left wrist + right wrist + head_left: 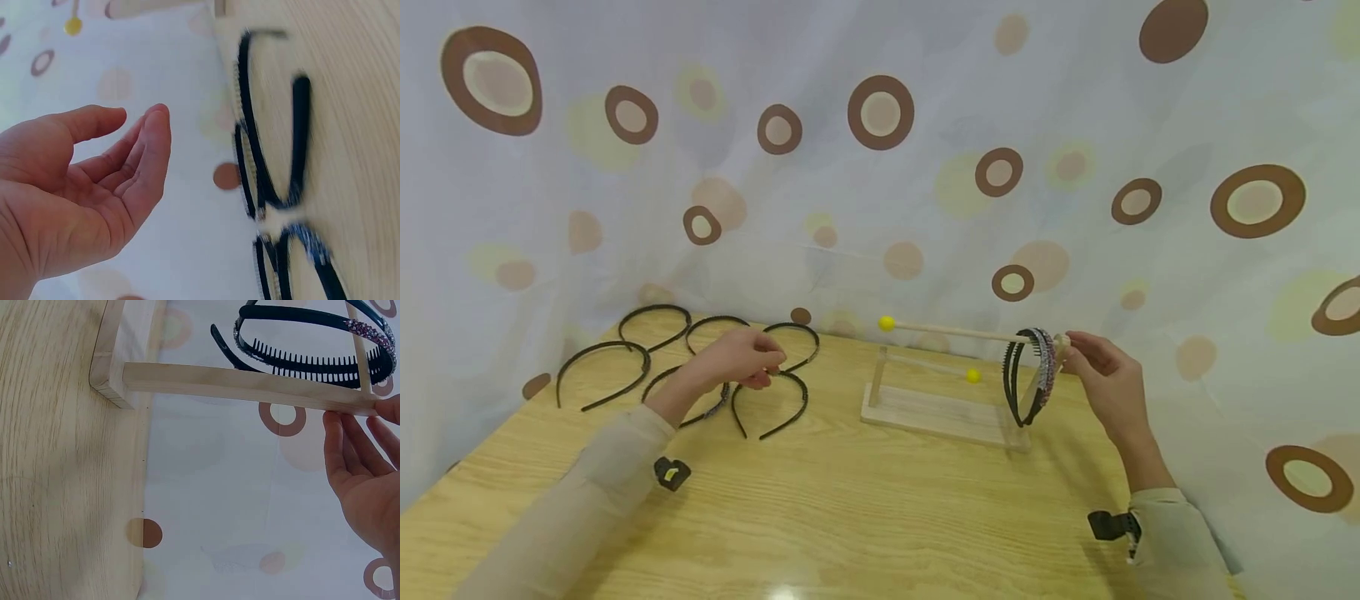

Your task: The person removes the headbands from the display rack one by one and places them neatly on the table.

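My right hand (pixel 1108 383) pinches the top end of the upright post (pixel 250 385) of a wooden display stand (pixel 940 414). From that post a long rod (pixel 955 332), tipped with a yellow ball (pixel 887 323), reaches left. Black headbands, one with a glittery silver and pink stretch (pixel 1047 367), hang on the rod beside the right fingers; comb teeth show inside them in the right wrist view. My left hand (pixel 737 358), holding nothing, hovers above the loose headbands on the left, its fingers gently bent and the thumb apart from them in the left wrist view.
Several black headbands, such as the front left one (pixel 643 367), lie in two rows on the wooden table (pixel 850 517). A lower rod of the stand ends in another yellow ball (pixel 973 377). Behind the table hangs a spotted curtain (pixel 865 200).
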The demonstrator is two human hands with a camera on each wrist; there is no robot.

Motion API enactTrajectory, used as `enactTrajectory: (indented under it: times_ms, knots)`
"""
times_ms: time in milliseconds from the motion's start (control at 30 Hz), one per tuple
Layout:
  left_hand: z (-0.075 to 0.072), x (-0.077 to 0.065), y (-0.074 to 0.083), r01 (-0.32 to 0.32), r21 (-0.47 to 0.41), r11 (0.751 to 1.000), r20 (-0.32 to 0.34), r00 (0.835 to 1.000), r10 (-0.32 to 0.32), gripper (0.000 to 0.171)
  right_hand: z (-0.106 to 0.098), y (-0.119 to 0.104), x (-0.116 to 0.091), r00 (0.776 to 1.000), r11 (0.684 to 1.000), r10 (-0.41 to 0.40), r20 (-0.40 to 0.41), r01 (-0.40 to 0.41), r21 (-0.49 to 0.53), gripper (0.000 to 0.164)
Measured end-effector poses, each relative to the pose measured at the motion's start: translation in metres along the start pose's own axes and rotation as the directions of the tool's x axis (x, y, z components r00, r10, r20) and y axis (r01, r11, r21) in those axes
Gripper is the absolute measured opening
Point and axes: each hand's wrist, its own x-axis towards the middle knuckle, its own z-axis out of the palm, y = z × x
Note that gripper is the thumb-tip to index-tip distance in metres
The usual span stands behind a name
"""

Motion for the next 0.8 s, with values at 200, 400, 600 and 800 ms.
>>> enactTrajectory:
  times_ms: [200, 400, 600, 800]
  knots:
    - [0.045, 0.016, 0.032, -0.085, -0.038, 0.996, 0.034, 0.996, 0.086, 0.028, -0.005, -0.015, -0.003, 1.000, 1.000, 0.002, -0.002, -0.002, 0.026, 0.040]
    - [0.093, 0.032, 0.059, -0.148, -0.072, 0.986, 0.045, 0.988, 0.151, 0.029, 0.000, -0.027, -0.006, 0.999, 0.999, -0.012, 0.029, 0.011, 0.038, 0.039]
    - [0.142, 0.058, 0.091, -0.246, -0.139, 0.959, 0.029, 0.967, 0.252, 0.028, -0.002, -0.002, 0.001, 1.000, 0.999, -0.014, 0.011, 0.014, 0.051, 0.041]
    - [0.196, 0.070, 0.120, -0.352, -0.191, 0.916, -0.106, 0.936, 0.337, 0.024, -0.004, 0.002, 0.001, 0.999, 0.998, -0.035, 0.002, 0.034, 0.053, 0.041]
